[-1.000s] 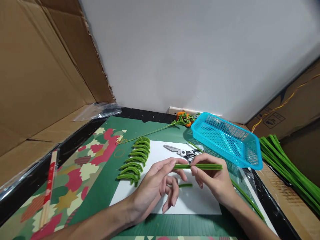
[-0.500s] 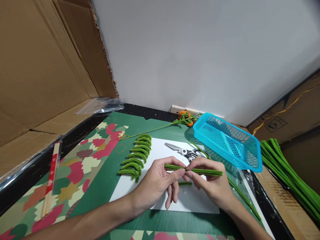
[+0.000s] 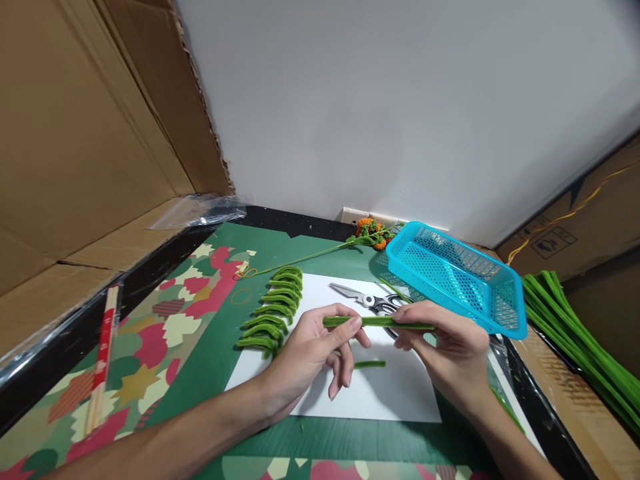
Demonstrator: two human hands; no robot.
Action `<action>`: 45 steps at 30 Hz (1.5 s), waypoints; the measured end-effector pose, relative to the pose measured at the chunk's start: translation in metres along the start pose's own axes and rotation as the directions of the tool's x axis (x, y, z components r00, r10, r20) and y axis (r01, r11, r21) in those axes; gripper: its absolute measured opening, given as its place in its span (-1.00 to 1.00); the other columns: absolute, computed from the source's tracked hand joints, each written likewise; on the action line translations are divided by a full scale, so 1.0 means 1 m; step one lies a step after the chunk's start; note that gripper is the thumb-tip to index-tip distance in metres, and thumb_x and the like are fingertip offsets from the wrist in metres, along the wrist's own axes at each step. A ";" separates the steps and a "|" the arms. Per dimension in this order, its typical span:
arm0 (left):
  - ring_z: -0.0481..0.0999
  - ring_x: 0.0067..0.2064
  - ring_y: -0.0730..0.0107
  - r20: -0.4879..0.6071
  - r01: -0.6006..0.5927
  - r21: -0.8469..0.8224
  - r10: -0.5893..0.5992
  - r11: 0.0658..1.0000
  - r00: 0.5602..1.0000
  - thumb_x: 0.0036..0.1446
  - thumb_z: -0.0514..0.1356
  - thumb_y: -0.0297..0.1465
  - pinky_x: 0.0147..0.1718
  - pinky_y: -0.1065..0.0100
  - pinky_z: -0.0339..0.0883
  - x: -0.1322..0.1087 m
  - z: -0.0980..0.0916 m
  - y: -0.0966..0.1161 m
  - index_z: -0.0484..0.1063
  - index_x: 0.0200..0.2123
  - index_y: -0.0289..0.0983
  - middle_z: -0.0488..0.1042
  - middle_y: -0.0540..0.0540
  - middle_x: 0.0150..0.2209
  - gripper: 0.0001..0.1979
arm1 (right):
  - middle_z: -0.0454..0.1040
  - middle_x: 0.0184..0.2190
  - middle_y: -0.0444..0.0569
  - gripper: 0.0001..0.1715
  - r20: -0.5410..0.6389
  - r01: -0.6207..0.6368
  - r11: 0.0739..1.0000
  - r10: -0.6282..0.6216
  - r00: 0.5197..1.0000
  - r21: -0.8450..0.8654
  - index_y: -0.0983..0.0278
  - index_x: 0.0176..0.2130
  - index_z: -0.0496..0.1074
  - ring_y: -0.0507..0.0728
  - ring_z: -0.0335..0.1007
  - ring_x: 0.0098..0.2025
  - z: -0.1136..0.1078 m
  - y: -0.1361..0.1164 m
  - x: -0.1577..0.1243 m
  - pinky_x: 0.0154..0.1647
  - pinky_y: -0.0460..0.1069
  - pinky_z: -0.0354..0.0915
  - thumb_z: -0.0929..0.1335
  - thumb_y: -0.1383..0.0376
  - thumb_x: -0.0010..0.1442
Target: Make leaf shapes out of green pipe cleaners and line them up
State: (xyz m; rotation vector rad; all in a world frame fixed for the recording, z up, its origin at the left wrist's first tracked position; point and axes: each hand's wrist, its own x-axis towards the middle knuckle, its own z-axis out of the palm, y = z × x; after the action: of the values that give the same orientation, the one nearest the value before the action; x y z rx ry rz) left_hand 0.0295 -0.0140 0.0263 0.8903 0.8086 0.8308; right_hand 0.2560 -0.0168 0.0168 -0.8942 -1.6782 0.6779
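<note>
Stretched level between both hands is a small bundle of green pipe cleaners (image 3: pixel 377 322), above a white sheet of paper (image 3: pixel 370 400). My left hand (image 3: pixel 323 350) pinches its left end between thumb and forefinger, the other fingers curled loosely below. Toward the right end, my right hand (image 3: pixel 445 343) grips it with thumb and fingers. A short cut piece of green pipe cleaner (image 3: pixel 370 364) lies on the paper beneath. Behind the hands rest scissors (image 3: pixel 367 300), their handles partly covered by my right hand. Several bent green pipe-cleaner pieces (image 3: pixel 275 310) form a column at the paper's left edge.
A blue perforated basket (image 3: pixel 453 283) stands at the back right, near an orange flower stem (image 3: pixel 373 233). Long green pipe cleaners (image 3: pixel 580 347) lie at the far right. Wrapped chopsticks (image 3: pixel 103 360) are at the left. Cardboard (image 3: pixel 90 100) rises on that side.
My right hand has slid right along the bundle, away from my left hand, leaving the bundle's middle exposed. My left hand keeps its pinch, slightly higher in view.
</note>
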 end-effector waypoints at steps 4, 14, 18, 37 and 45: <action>0.38 -0.69 0.61 0.015 0.014 0.003 -0.014 1.000 1.000 0.26 0.36 -0.05 -0.78 0.59 0.30 0.000 0.000 -0.001 0.49 -0.23 -0.30 0.60 -0.07 -0.37 -0.60 | 0.67 -0.28 -0.04 -0.78 0.040 0.125 0.981 -0.120 0.992 -0.150 0.15 -0.15 0.62 0.19 0.64 -0.22 -0.005 -0.003 0.004 -0.25 0.10 0.56 0.46 0.47 0.30; 0.27 -0.73 0.62 0.015 -0.018 0.071 0.016 0.997 1.000 0.30 0.33 -0.08 -0.78 0.61 0.25 0.001 0.000 -0.003 0.45 -0.24 -0.29 0.46 0.07 -0.60 -0.63 | 0.66 -0.34 0.00 -0.82 0.134 0.304 0.912 -0.277 0.952 -0.275 0.22 -0.17 0.63 0.15 0.60 -0.38 0.003 -0.007 0.004 -0.39 0.03 0.49 0.45 0.48 0.29; 0.29 -0.74 0.62 0.026 -0.056 0.143 0.053 0.988 0.998 0.31 0.33 -0.10 -0.79 0.62 0.20 -0.001 0.002 -0.002 0.42 -0.25 -0.27 0.50 0.06 -0.57 -0.66 | 0.62 -0.47 -0.08 -0.87 0.056 0.236 0.900 -0.232 0.971 -0.366 0.24 -0.25 0.58 0.09 0.53 -0.51 0.011 -0.008 -0.001 -0.48 -0.02 0.38 0.45 0.45 0.33; 0.36 -0.67 0.65 0.037 -0.094 0.300 0.087 0.949 0.996 0.34 0.32 -0.17 -0.77 0.63 0.11 -0.007 0.000 -0.005 0.46 -0.22 -0.28 0.59 0.00 -0.37 -0.72 | 0.48 -0.54 -0.15 -0.83 0.328 0.379 0.882 -0.283 0.901 -0.279 0.28 -0.17 0.53 0.02 0.32 -0.58 0.010 0.004 -0.007 -0.51 -0.03 0.15 0.36 0.50 0.34; 0.40 -0.68 0.62 0.069 -0.025 0.217 0.010 0.976 0.998 0.30 0.32 -0.08 -0.77 0.61 0.19 0.000 -0.003 -0.004 0.43 -0.23 -0.29 0.62 -0.05 -0.37 -0.63 | 0.58 -0.47 -0.08 -0.89 0.250 0.518 0.756 -0.454 0.855 -0.400 0.31 -0.17 0.54 0.02 0.39 -0.55 0.001 0.006 -0.002 -0.48 -0.03 0.23 0.46 0.50 0.33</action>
State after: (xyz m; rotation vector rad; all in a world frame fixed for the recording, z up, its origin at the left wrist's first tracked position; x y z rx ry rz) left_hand 0.0282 -0.0148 0.0212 1.1156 0.8442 0.7325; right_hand 0.2563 -0.0148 0.0104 -0.6766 -2.1350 -0.0270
